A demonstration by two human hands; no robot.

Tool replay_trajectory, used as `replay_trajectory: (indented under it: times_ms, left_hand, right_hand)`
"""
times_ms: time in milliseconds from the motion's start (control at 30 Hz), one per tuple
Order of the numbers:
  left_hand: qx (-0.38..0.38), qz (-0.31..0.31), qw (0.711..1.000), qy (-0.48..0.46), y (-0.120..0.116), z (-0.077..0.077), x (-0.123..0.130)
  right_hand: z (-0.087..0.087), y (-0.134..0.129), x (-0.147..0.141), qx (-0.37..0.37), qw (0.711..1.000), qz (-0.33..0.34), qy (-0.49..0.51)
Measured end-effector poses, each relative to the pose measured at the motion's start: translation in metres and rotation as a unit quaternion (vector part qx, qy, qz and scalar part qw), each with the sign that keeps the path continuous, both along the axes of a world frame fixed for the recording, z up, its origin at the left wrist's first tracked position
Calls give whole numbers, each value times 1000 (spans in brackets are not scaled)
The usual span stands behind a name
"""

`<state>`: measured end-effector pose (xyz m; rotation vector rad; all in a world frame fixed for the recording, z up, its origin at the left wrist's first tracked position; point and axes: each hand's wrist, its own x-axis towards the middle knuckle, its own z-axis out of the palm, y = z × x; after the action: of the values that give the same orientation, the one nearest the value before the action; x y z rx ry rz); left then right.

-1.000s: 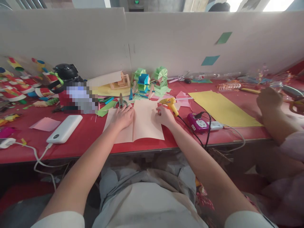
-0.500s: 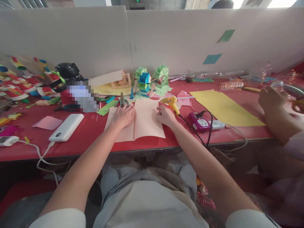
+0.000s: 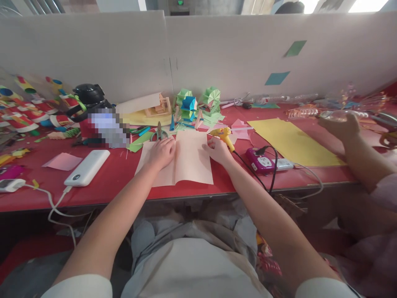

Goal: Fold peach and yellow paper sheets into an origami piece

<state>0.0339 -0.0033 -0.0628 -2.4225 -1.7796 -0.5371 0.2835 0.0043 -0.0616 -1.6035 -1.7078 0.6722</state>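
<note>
A pale pink sheet of paper with a crease down its middle lies in front of me, its right half slightly raised. My left hand rests palm down on the left half beside the crease, holding nothing, its fingers lying on the paper. At the right edge, my right hand pinches the sheet between thumb and curled fingers. Just behind my left hand are green-handled scissors. A yellow glue gun lies beyond my right hand.
Purple power adapter with cables and yellow paper lie right; a co-worker's hand reaches in there. Left are a white power bank and a pixelated phone. Green and blue paper models stand behind, before a partition.
My left hand's fingers have drawn in slightly near the crease. The sheet's right edge has shifted a little left with my right hand still on it. The co-worker's hand has moved left.
</note>
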Motion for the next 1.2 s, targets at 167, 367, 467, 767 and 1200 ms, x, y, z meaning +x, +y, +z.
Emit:
replay_trajectory:
  times_ms: [167, 367, 467, 767, 1200]
  left_hand:
    - [2, -9, 1000, -11, -3, 5, 1]
    - [-10, -18, 1000, -20, -9, 5, 1]
    - [-12, -22, 1000, -16, -11, 6, 1]
    - [-32, -12, 999, -22, -13, 8, 2]
    - [5, -2, 1000, 14, -8, 7, -3]
  right_hand:
    - [0, 0, 0, 3, 1000, 0, 8]
    - [-1, -1, 0, 8, 1000, 4, -22]
    - [-4, 1, 1, 19, 999, 9, -44]
    - [-4, 0, 3, 28, 999, 18, -42]
    - [-6, 2, 2, 0, 994, 77, 75]
